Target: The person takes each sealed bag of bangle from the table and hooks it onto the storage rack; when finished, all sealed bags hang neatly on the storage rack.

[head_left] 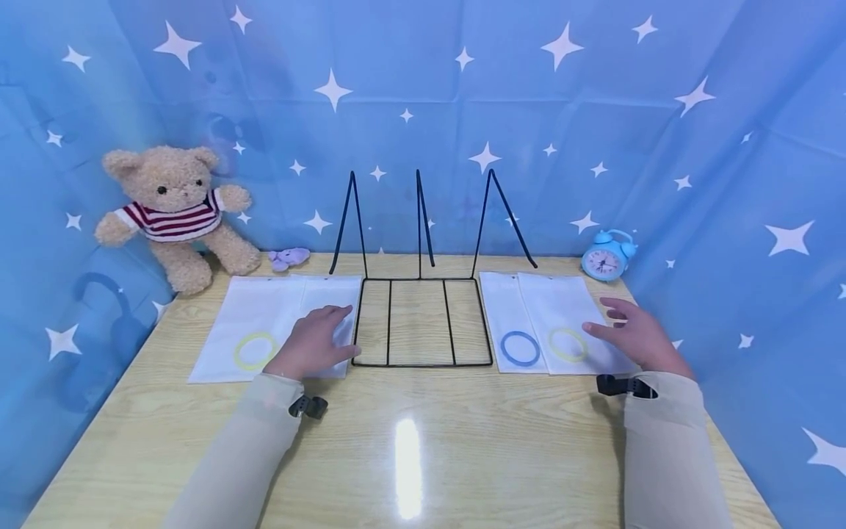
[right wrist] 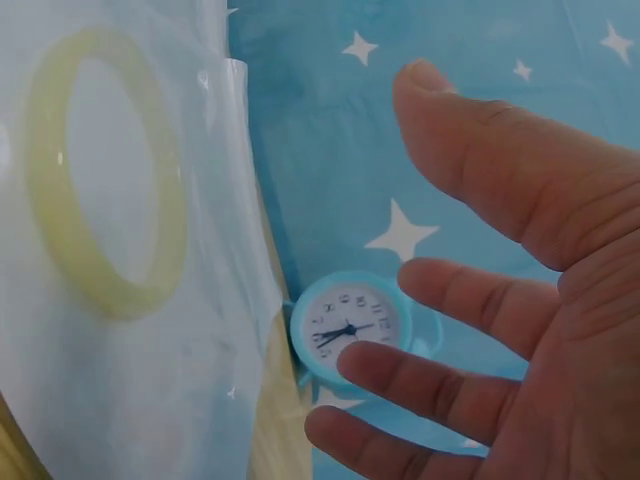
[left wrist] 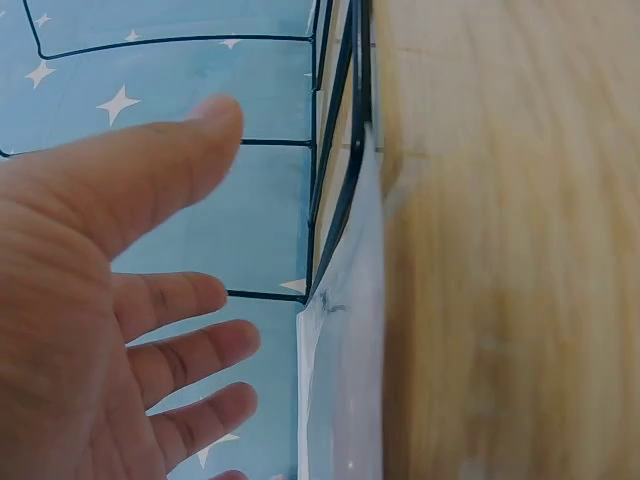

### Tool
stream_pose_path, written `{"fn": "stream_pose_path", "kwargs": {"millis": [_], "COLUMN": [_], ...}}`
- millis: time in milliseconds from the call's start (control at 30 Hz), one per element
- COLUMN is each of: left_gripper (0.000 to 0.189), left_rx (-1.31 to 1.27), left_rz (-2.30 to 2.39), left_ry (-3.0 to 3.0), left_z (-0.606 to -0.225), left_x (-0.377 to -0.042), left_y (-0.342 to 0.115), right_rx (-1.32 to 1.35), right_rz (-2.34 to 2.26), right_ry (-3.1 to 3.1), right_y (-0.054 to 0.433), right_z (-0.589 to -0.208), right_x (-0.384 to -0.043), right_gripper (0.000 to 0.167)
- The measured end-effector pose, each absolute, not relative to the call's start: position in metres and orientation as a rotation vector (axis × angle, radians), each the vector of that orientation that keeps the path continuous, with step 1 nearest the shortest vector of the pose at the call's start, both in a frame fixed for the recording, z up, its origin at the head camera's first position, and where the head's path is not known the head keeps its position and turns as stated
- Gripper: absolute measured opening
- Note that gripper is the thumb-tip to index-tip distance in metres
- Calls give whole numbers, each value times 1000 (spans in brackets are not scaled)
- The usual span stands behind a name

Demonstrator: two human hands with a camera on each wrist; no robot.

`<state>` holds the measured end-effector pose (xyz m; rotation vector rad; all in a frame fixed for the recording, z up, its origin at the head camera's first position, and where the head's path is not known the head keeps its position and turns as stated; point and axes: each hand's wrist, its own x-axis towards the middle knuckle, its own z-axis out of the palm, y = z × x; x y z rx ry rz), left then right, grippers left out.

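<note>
My left hand (head_left: 313, 342) hovers with relaxed fingers over two white translucent bags, thumb pointing toward a black wire rack (head_left: 423, 365). It holds nothing. On the outer left bag (head_left: 247, 312) a yellow ring (head_left: 238, 352) shows; part of the inner left bag (head_left: 333, 290) is hidden by the hand. Right of the rack lie two more bags, the inner one (head_left: 505, 305) with a blue ring (head_left: 504, 348), the outer one (head_left: 558, 305) with a yellow ring (right wrist: 50, 170). Near that outer bag's right edge my right hand (head_left: 637, 338) is held with fingers spread and nothing between them.
Three bent wire uprights rise from the rack's back edge. A teddy bear (head_left: 175, 191) leans at the back left beside a small purple item (head_left: 288, 258). At the back right stands a blue alarm clock (head_left: 604, 264). Starry blue cloth (head_left: 423, 44) surrounds the wooden table (head_left: 330, 455).
</note>
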<state>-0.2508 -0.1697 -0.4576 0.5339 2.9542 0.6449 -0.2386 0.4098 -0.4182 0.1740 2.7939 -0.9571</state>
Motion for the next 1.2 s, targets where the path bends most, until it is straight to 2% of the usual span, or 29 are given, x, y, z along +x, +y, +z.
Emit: {"fn": "stream_pose_path", "kwargs": {"millis": [267, 700, 1200], "left_gripper": [83, 78, 75], "left_rx": [627, 566, 578], "left_rz": [597, 575, 520], "left_ry": [2953, 2881, 2863], "left_z": [-462, -465, -471], "left_x": [-250, -250, -254], "left_y": [-171, -170, -171], "right_rx": [209, 300, 359], "right_rz": [-951, -940, -929], "right_ry": [2749, 2678, 2640], "right_y": [415, 420, 427], "right_z": [-424, -424, -428], "right_x": [-239, -240, -239], "right_gripper": [110, 114, 110]}}
